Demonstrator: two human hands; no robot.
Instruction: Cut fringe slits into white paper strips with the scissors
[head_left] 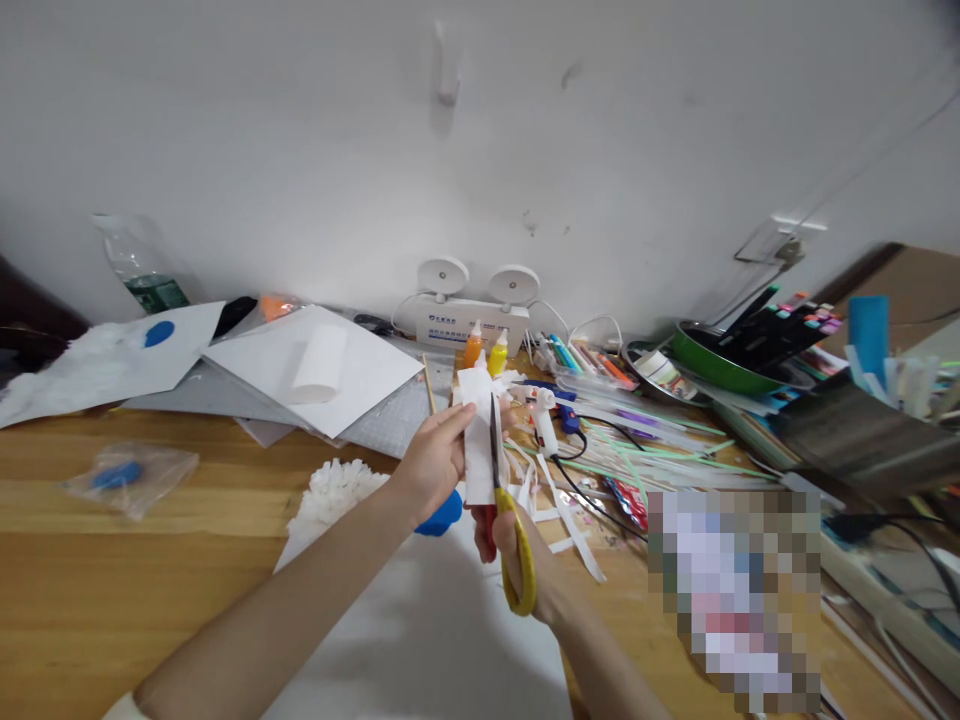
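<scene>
My left hand (435, 455) pinches a folded piece of white paper (477, 460) by its left edge. The scissors (529, 575), with yellow and red handles, are in my right hand (544, 580), their blades pointing away from me and lying along the paper's right side. Whether the blades are fully closed is hard to see. Below my hands, a white sheet (420, 640) lies on the table, bearing a blue lump (442, 515) and a cluster of white paper bits (334, 500). Cut paper strips (574, 535) lie to the right of the scissors.
White glue gun (544, 420), orange bottle (473, 345) and yellow bottle (498, 355) stand beyond my hands. A green bowl (724, 370) of pens is at right. Left are a paper roll (321, 362), a plastic bag (131, 478) and a water bottle (142, 265).
</scene>
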